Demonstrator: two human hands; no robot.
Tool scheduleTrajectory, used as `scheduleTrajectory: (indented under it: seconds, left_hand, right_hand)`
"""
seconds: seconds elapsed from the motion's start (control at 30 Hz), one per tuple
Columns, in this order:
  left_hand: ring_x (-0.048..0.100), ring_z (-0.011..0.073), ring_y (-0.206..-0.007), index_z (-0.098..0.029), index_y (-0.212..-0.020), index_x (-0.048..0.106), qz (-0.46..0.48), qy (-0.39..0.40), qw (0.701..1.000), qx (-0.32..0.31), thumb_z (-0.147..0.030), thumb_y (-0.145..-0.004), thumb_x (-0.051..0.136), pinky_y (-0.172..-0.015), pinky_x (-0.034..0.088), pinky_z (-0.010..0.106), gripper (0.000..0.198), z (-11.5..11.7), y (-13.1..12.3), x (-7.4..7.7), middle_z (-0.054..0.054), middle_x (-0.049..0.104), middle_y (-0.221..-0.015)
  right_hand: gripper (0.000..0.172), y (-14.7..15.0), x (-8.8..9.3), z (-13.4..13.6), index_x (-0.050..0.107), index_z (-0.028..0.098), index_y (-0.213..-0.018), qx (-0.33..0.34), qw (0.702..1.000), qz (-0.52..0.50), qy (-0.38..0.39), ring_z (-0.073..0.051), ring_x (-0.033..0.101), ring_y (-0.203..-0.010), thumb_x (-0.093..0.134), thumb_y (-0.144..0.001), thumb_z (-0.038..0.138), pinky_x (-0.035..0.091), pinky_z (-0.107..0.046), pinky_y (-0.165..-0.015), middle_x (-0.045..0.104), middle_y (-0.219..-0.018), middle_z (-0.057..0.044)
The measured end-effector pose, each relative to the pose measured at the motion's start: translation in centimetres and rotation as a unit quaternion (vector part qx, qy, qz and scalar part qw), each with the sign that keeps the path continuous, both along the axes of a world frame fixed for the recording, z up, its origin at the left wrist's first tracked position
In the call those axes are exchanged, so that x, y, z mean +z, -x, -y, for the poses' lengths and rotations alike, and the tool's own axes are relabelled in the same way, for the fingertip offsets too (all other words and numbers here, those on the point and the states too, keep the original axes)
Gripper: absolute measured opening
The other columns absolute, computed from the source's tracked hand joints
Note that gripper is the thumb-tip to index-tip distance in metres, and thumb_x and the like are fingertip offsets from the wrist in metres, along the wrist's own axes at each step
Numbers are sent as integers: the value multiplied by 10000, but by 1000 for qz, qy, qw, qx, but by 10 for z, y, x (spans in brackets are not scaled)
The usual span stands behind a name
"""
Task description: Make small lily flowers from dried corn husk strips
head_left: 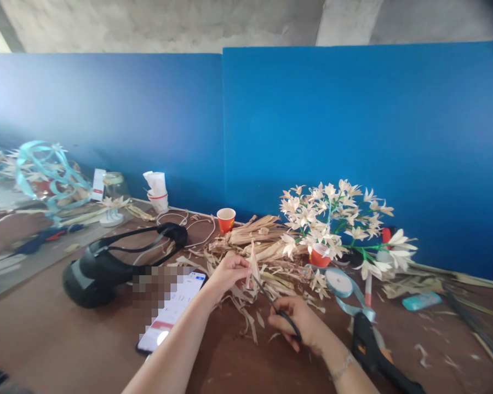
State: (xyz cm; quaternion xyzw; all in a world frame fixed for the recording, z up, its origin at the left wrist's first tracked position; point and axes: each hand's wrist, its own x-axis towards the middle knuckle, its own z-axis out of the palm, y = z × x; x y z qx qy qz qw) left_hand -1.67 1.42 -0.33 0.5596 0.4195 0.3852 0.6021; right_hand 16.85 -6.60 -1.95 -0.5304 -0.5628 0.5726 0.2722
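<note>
My left hand (pixel 229 272) pinches a pale strip of dried husk (pixel 254 266) and holds it upright over the brown table (pixel 66 345). My right hand (pixel 293 321) grips black-handled scissors (pixel 276 306), whose blades point up and left to the base of that strip. A heap of dried husks (pixel 254 235) lies just behind both hands, with cut scraps (pixel 246 317) scattered below them.
A bunch of cream husk flowers (pixel 332 219) stands in an orange cup (pixel 318 256); another orange cup (pixel 225 219) sits behind. A phone (pixel 176 309), a black headset (pixel 102 265), a ribbon roll (pixel 339 282), a glue gun (pixel 373 350) and a blue partition (pixel 353 137) surround the work.
</note>
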Motion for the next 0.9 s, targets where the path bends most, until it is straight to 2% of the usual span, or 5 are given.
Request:
scheduleTrajectory:
  seconds: [0.23,0.47,0.9]
  left_hand:
    - [596,131,-478,-138,-690,527,1,1,1000,-14,-269,-638,619,-389,374,168,169,-1,1,-2,-2,605,-498]
    - [587,122,-484,-135,-701,542,1,7,1000,-29,-283,-645,616,-403,380,169,175,0,3,-3,12,615,-514]
    - [572,114,-464,-143,-674,562,12,20,999,-31,-306,-653,593,-386,357,164,168,2,0,-2,-4,612,-516]
  right_hand:
    - [314,1,0,0,510,153,-702,-7,1000,-6,9,-28,315,-260,647,-607,419,293,-129,-258,415,-324,113]
    - [308,-2,1,1,515,154,-690,14,1000,2,2,-32,321,-256,646,-617,423,281,-129,-250,414,-325,108]
    - [293,-3,-2,0,513,159,-692,12,1000,-9,-5,-34,330,-260,637,-632,418,272,-130,-256,413,-340,108]
